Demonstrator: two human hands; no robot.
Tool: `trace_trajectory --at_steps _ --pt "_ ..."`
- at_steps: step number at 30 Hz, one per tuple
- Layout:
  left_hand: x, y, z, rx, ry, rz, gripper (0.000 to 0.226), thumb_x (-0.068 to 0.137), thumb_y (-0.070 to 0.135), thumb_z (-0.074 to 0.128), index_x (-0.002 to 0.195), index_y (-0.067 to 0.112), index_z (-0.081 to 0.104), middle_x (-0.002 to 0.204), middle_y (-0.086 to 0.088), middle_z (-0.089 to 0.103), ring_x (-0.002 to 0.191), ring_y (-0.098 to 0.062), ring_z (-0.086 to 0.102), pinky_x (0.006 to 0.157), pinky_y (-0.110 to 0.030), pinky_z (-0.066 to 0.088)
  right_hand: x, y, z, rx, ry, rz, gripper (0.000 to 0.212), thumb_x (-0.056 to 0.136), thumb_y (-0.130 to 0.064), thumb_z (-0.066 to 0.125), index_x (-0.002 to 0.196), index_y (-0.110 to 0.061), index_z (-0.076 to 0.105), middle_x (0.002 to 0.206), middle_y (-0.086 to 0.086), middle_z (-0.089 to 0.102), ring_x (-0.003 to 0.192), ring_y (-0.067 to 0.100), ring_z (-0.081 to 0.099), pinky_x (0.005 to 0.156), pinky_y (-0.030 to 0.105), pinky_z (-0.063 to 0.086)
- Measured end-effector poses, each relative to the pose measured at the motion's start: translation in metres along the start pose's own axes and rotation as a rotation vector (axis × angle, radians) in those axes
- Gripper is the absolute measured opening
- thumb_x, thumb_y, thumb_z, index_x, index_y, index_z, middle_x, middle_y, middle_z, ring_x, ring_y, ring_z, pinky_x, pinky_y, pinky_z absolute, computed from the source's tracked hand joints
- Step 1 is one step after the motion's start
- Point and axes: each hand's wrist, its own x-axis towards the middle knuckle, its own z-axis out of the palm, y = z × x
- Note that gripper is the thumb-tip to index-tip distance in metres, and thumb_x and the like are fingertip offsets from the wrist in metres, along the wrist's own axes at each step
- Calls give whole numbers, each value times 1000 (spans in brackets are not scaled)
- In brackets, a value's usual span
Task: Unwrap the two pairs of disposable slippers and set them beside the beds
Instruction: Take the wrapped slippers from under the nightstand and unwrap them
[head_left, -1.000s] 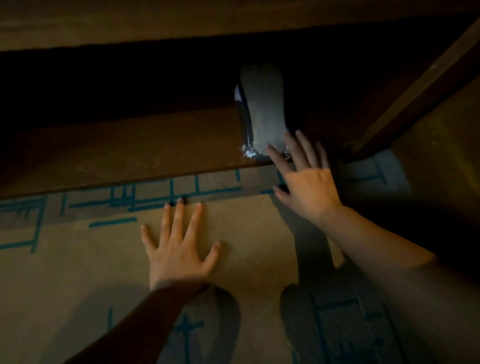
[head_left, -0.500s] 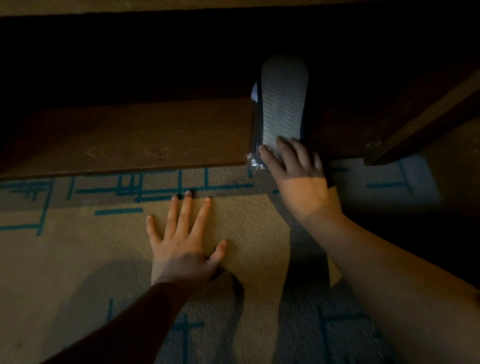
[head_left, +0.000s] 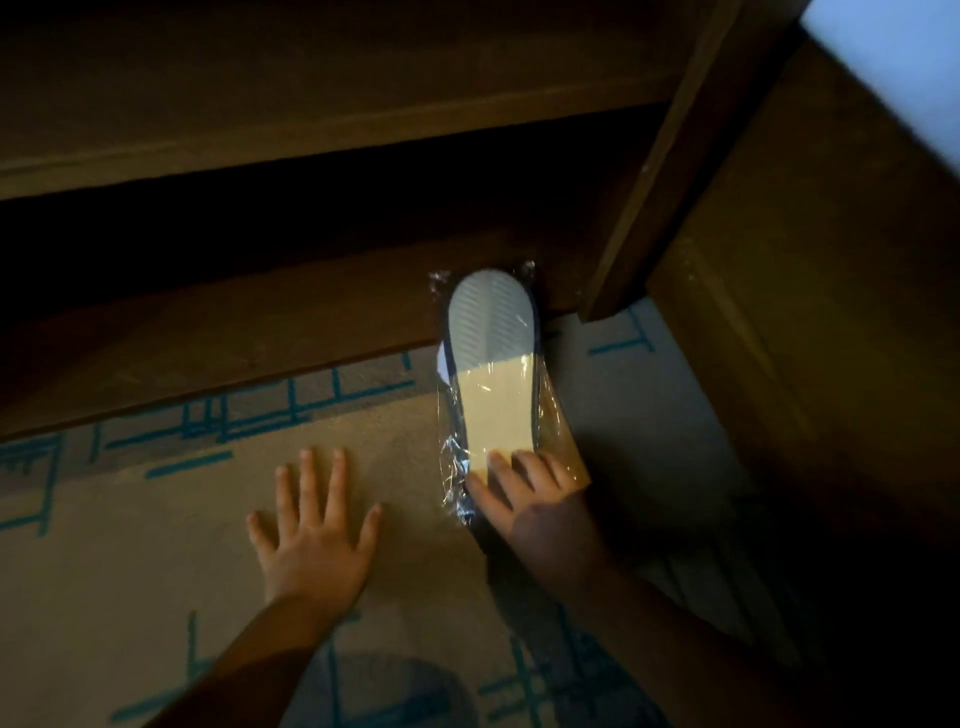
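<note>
The wrapped slippers (head_left: 491, 384) lie half out from under the wooden shelf (head_left: 218, 338), so the right hand (head_left: 535, 499), fingers flat on the heel, should slide them clear while the left hand (head_left: 311, 530) braces spread on the carpet (head_left: 130, 545).

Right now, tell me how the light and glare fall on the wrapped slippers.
Head view: dim and warm overall; a lit patch falls across the wrapped slippers at the heel half, the toe half in shade; glare glints on the plastic wrap near the right hand; the recess under the wooden shelf is nearly black.
</note>
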Motion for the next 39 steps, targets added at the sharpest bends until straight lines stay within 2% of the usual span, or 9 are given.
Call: trace_trajectory --at_steps 2,6,8,11,15,19,24,33,39 --pt "-31 -2 10 27 -40 4 73 83 67 16 145 36 -9 149 6 -24 144 -24 -12 114 -60 9 -15 -12 -7 9 -57 -19 55 58 -38 81 110 -27 68 107 4 72 91 23 69 76 35 57" --pt "-92 -6 16 68 -88 101 83 78 72 4 144 26 24 154 -10 24 140 -36 24 103 -66 26 -53 -30 -16 40 -46 -166 45 67 -30 69 112 -27 66 113 2 70 99 23 67 80 36 57" --pt "-116 -15 21 52 -129 149 80 76 73 15 144 31 12 156 -5 12 143 -31 14 107 -64 20 -77 -39 -19 46 -36 -215 44 73 -26 52 115 -27 64 118 1 68 106 23 65 86 40 55" --pt "-133 -30 31 9 -149 190 78 77 66 29 139 42 -12 156 4 -9 141 -18 -12 113 -59 7 -105 -49 -20 76 -99 -216 60 63 -29 70 122 -26 60 129 1 61 119 23 57 92 51 49" --pt "-135 -20 10 -191 -117 138 66 85 52 42 143 36 14 158 -4 9 145 -24 7 114 -56 12 -122 -51 -24 228 -126 -191 82 63 -29 72 139 -23 40 147 5 42 136 28 37 103 60 31" --pt "-133 4 -15 -267 34 171 61 85 47 41 139 37 14 157 -6 8 144 -26 7 115 -57 12 -128 -47 -32 483 -14 121 74 76 -24 63 142 -26 29 151 6 35 136 27 34 105 49 27" --pt "-128 40 -16 85 -178 487 62 91 44 36 143 39 3 158 -4 -9 145 -25 -9 114 -57 7 -113 -24 -30 564 -124 177 55 84 -21 60 136 -23 42 140 4 49 132 24 38 106 48 36" --pt "-119 42 -7 176 -331 475 61 92 35 40 143 44 7 158 0 -15 145 -22 -11 112 -62 6 -114 -28 -27 508 -149 230 26 82 -19 60 108 -24 63 106 0 66 106 22 54 93 40 32" --pt "-115 41 -14 207 -381 483 62 91 37 38 142 45 5 158 1 -16 145 -22 -10 111 -62 8 -139 -21 -32 413 -29 28 18 65 -10 74 75 -23 67 81 -4 66 88 20 56 86 43 39"
